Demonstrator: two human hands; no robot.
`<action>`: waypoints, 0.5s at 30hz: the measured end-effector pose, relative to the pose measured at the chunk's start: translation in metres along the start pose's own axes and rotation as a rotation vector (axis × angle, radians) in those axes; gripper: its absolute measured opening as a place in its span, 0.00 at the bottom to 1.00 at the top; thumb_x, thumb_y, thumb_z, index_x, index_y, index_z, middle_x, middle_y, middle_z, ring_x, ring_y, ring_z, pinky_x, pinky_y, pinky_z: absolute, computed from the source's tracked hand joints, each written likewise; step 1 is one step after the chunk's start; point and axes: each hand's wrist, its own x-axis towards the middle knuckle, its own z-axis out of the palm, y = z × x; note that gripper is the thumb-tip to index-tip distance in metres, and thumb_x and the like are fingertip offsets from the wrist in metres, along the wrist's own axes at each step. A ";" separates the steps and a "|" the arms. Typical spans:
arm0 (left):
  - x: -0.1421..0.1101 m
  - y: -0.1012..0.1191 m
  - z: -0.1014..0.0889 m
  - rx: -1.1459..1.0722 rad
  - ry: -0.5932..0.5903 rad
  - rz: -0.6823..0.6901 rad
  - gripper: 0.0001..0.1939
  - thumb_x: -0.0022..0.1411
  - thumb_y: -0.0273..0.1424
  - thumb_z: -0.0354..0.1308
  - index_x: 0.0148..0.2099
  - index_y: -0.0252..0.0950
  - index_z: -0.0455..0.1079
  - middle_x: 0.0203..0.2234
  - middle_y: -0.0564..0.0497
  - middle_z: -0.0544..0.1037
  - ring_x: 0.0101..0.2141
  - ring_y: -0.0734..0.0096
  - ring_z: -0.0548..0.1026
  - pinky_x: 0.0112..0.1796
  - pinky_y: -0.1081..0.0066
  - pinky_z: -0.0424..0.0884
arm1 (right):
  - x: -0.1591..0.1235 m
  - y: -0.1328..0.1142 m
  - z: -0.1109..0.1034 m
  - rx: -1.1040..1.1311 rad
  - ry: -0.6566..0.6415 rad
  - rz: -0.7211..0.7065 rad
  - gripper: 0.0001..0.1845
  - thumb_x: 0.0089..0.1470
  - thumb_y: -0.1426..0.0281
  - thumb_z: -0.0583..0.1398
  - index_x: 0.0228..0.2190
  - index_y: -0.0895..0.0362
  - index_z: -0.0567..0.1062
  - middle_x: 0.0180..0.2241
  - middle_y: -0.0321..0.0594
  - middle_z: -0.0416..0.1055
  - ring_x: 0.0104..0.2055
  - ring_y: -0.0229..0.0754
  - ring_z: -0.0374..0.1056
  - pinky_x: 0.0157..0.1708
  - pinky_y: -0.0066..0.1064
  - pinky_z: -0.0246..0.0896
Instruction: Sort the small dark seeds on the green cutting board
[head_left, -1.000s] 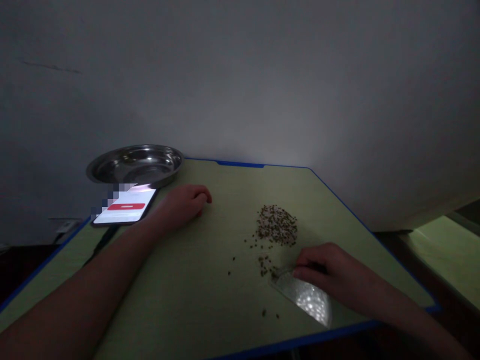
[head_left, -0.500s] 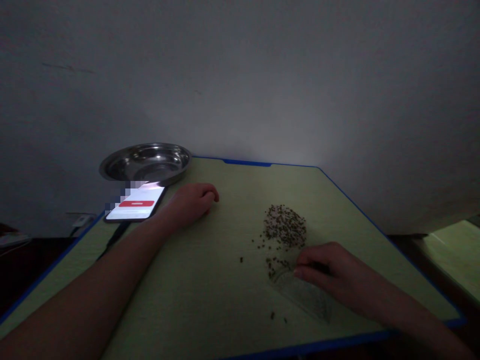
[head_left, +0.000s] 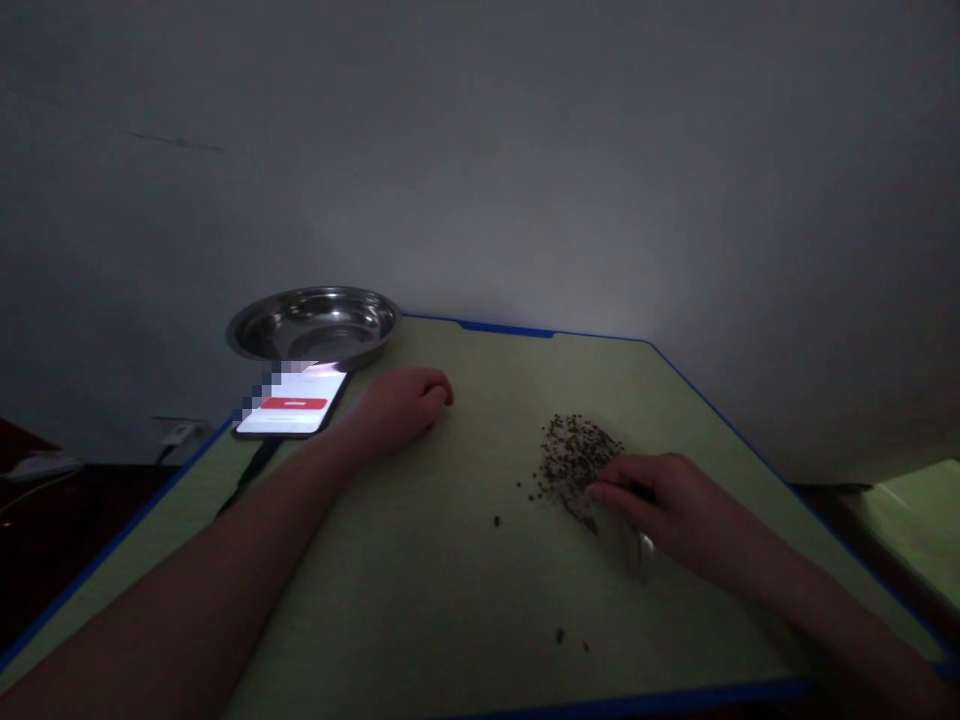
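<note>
My right hand (head_left: 660, 500) is closed on a flat metal blade (head_left: 639, 548) whose edge lies on the green table top (head_left: 450, 560), pressed against the near side of a pile of small dark seeds (head_left: 574, 455). A few stray seeds (head_left: 570, 640) lie nearer the front edge. My left hand (head_left: 405, 400) rests on the table with its fingers curled in, holding nothing that shows, just right of a lit phone (head_left: 292, 408).
A steel bowl (head_left: 315, 325) stands at the far left corner behind the phone. A cable runs from the phone off the left edge. The table has a blue rim; a grey wall rises behind it. Another green surface (head_left: 915, 520) shows at right.
My right hand has pushed the blade away from me, sweeping the loose seeds up to the pile. The left hand has stayed put; the view has shifted slightly.
</note>
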 end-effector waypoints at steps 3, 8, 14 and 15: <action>-0.001 0.001 -0.001 0.003 -0.003 0.013 0.17 0.56 0.31 0.44 0.37 0.37 0.75 0.21 0.52 0.75 0.24 0.70 0.70 0.30 0.71 0.63 | 0.005 -0.009 0.001 0.003 0.032 0.017 0.19 0.58 0.60 0.54 0.20 0.55 0.68 0.19 0.34 0.65 0.21 0.37 0.59 0.22 0.30 0.49; -0.003 0.004 -0.003 0.008 -0.013 0.013 0.18 0.57 0.31 0.44 0.38 0.37 0.75 0.21 0.52 0.75 0.23 0.70 0.70 0.29 0.71 0.63 | 0.010 -0.010 -0.001 -0.002 0.039 0.054 0.20 0.58 0.58 0.53 0.19 0.55 0.66 0.18 0.33 0.62 0.21 0.37 0.57 0.22 0.30 0.47; -0.004 0.006 -0.003 0.013 -0.004 0.029 0.17 0.56 0.31 0.44 0.37 0.37 0.75 0.21 0.52 0.75 0.23 0.72 0.70 0.27 0.72 0.61 | 0.007 -0.003 0.000 0.020 0.005 0.083 0.21 0.57 0.57 0.52 0.18 0.54 0.62 0.17 0.33 0.58 0.21 0.37 0.55 0.22 0.31 0.47; -0.004 0.006 -0.003 0.015 -0.007 0.026 0.17 0.56 0.31 0.44 0.37 0.37 0.75 0.21 0.53 0.75 0.23 0.72 0.70 0.27 0.72 0.61 | 0.006 -0.003 0.000 0.020 0.005 0.082 0.21 0.56 0.57 0.52 0.18 0.54 0.62 0.18 0.33 0.58 0.21 0.37 0.55 0.23 0.31 0.47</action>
